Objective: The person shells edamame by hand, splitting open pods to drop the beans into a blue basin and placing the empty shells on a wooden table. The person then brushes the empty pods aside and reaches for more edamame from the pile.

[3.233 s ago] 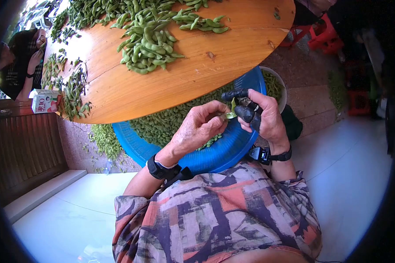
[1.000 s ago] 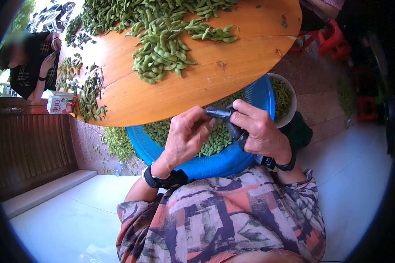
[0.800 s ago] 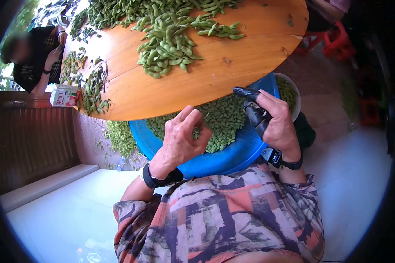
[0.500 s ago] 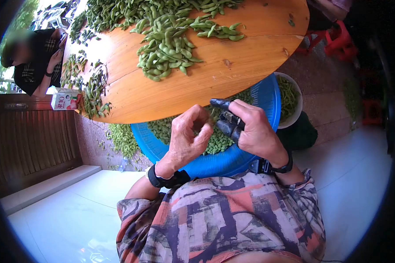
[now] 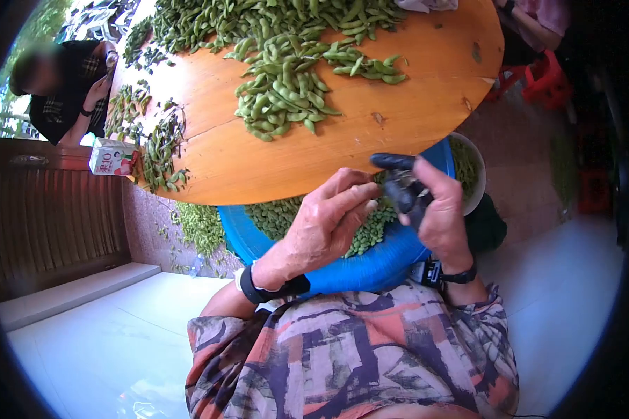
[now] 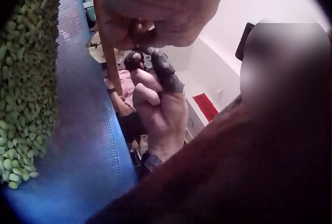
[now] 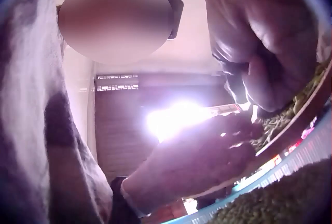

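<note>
Over the blue basket (image 5: 377,271) of shelled green soybeans (image 5: 370,234), my two hands meet fingertip to fingertip. My left hand (image 5: 325,223) curls its fingers and thumb at a small green soybean pod (image 5: 379,179), mostly hidden and blurred. The right hand (image 5: 440,206) has black coverings on its thumb and forefinger, bent in at the same pod. In the left wrist view, the black-covered fingers (image 6: 167,71) sit right below the left hand's fingertips. The right wrist view shows both hands close together, the pod itself hidden.
A wooden table (image 5: 356,143) overhangs the basket's far side, bearing a heap of soybean pods (image 5: 286,91). A drink carton (image 5: 112,157) stands at its left edge, near another person (image 5: 66,91). A white bowl (image 5: 479,167) stands right of the basket; green pieces (image 5: 199,223) litter the floor.
My hands were apart over the basket 0.8 s ago, the right one further right. They have since come together, and the left hand has moved right to the right hand's fingertips.
</note>
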Tool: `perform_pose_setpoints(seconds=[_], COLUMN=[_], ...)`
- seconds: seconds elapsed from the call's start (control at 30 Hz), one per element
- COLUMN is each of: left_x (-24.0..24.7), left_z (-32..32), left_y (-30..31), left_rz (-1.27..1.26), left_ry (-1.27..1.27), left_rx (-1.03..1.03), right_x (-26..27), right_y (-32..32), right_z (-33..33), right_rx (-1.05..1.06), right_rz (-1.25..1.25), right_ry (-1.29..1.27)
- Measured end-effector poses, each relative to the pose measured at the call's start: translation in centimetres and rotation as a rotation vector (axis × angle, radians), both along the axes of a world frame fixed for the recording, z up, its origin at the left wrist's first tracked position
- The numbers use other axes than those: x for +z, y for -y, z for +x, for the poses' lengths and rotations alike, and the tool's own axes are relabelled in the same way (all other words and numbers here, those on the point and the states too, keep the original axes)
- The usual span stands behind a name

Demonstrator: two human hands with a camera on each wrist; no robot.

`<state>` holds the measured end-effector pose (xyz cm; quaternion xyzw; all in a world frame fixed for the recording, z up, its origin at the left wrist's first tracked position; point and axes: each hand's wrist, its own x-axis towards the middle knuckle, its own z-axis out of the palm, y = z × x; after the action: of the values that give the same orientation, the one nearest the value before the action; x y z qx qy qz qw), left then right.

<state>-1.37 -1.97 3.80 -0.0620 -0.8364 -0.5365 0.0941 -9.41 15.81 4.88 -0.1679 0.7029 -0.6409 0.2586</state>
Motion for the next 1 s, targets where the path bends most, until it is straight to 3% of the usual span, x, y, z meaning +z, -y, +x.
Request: perform_pose_setpoints(seconds=[0.07,0.13,0.2,0.27,0.3,0.37,0.43,0.5,0.57,0.67,0.73,0.77,0.87,1.0], left_x=[0.4,0.0,-0.1,-0.5,-0.7,-0.9,-1.0,-1.4,-1.3,0.0,0.2,0.2,-0.6,-1.3], left_z=[-1.2,-2.5,-3.5,-4.3,-4.5,-5.1,-5.5,-5.7,-5.5,-3.7,-2.2,-1.6,-0.3,0.7], left_y=[1.8,4.7,6.9,7.6,7.7,7.9,7.9,7.3,6.3,4.1,2.7,2.2,0.3,0.1], left_rz=[-0.162,-0.419,-0.647,-0.689,-0.75,-0.811,-0.721,-0.587,-0.445,-0.251,0.634,0.718,0.796,0.617], left_ry=[-0.093,-0.166,-0.076,-0.114,-0.124,-0.136,-0.166,-0.232,-0.293,-0.079,0.295,0.329,0.278,0.173], left_rx=[0.013,0.15,0.162,0.152,0.141,0.126,0.134,0.163,0.182,0.204,0.118,0.097,0.12,0.104], right_x=[-0.6,-1.4,-2.4,-3.2,-2.5,-2.1,-1.9,-1.8,-0.4,0.6,0.4,0.3,0.5,0.2], right_y=[-2.6,-5.1,-8.5,-11.4,-11.5,-11.4,-11.4,-11.4,-8.5,-3.2,-1.1,-0.5,0.4,0.5], right_z=[-1.0,-2.4,-4.1,-5.3,-5.2,-5.1,-4.9,-4.6,-3.5,-1.8,-1.1,-0.9,-0.3,0.0], right_rx=[-0.069,-0.356,-0.468,-0.49,-0.479,-0.505,-0.531,-0.384,-0.318,-0.07,0.025,0.07,0.127,0.182], right_rz=[-0.155,0.087,0.319,0.355,0.526,0.518,0.511,0.119,-0.015,0.034,-0.082,-0.041,-0.061,-0.104], right_ry=[-0.111,-0.225,-0.368,-0.336,-0.501,-0.511,-0.519,-0.075,-0.046,-0.163,-0.028,0.012,0.209,0.352])
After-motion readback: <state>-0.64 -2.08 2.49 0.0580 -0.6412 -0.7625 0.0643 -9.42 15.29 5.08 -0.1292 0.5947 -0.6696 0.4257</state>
